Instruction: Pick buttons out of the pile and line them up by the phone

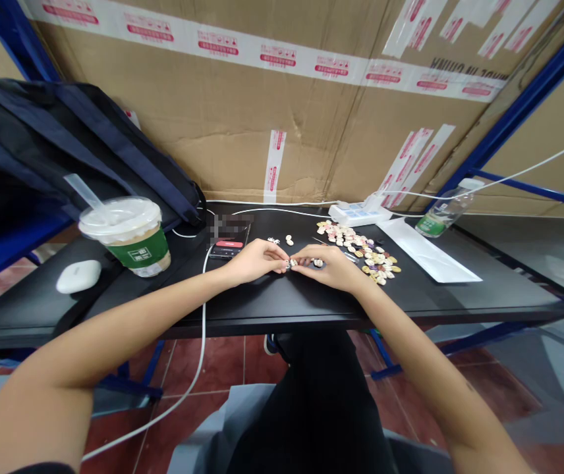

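Near the front middle of the black table my left hand (258, 260) and my right hand (331, 263) meet, fingertips almost touching. My right thumb and fingers pinch a small cream-coloured piece (292, 263) with dark marks. The left fingertips are pressed together on something tiny and whitish right beside it, too small to name. Under my right fingers lies another pale piece (318, 263). Just beyond the hands are a loose pale piece (289, 239) and some small silvery bits (273, 240). A spread of colourful small pieces (356, 247) lies to the right of my right hand.
On the left stand a lidded drink cup (138, 250) with a straw, a white earbud case (79, 276) and a dark backpack (84, 138). A phone (227, 247) lies by a white cable (203, 329). Right: power strip (360, 214), white packet (430, 253), bottle (447, 210). Cardboard (331, 145) rises behind.
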A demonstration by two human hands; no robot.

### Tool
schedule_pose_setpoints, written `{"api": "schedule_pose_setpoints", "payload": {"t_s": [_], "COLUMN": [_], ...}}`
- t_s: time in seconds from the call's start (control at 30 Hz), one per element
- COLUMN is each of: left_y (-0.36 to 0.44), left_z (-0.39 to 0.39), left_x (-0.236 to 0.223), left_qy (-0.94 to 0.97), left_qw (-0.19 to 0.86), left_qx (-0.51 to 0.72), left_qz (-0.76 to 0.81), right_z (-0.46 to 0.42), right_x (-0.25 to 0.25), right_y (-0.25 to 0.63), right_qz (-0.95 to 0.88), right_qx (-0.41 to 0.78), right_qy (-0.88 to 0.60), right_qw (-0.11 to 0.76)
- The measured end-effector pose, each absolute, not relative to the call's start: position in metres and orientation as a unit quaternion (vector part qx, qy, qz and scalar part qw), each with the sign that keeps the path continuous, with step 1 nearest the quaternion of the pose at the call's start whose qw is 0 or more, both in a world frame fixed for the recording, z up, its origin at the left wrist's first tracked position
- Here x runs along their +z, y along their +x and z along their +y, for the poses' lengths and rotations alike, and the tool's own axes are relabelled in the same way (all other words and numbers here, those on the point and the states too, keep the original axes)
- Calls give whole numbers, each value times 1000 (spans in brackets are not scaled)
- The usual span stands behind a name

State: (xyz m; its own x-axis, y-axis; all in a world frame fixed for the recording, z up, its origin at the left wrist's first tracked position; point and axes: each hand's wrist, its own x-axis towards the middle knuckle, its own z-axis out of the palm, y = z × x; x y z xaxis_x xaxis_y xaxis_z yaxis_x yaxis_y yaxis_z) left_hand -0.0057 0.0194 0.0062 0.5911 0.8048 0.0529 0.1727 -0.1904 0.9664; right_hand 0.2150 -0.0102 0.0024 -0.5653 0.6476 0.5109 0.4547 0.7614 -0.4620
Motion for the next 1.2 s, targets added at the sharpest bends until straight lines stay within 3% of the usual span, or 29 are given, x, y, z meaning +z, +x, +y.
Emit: {"api": "schedule_pose_setpoints", "payload": {"t_s": [0.57, 0.67, 0.8, 0.87, 1.03, 1.2], "left_y": [-1, -4, -11, -14, -14, -8], "left_z": [13, 15, 19, 21, 23, 16], "left_x": [7, 7, 6, 4, 1, 4], "left_qy": [703, 789, 889, 895, 908, 940], "left_qw": [548, 425, 69, -35, -74, 13], "left_qx": [322, 304, 276, 226, 169, 171], "left_qz": [317, 323, 360, 384, 376, 296], "right_z": [-13, -11, -9, -10, -15, -10], "right_x": [0, 2, 5, 7, 10, 10], "right_y": [211, 214, 219, 221, 222, 220], "right_qz": [-856, -859, -876, -880, -868, -872], "right_qx": [151, 132, 60, 22, -59, -58], "right_qy": [-272, -306, -349, -370, -430, -432], "right_qw": [413, 389, 328, 296, 241, 222]}}
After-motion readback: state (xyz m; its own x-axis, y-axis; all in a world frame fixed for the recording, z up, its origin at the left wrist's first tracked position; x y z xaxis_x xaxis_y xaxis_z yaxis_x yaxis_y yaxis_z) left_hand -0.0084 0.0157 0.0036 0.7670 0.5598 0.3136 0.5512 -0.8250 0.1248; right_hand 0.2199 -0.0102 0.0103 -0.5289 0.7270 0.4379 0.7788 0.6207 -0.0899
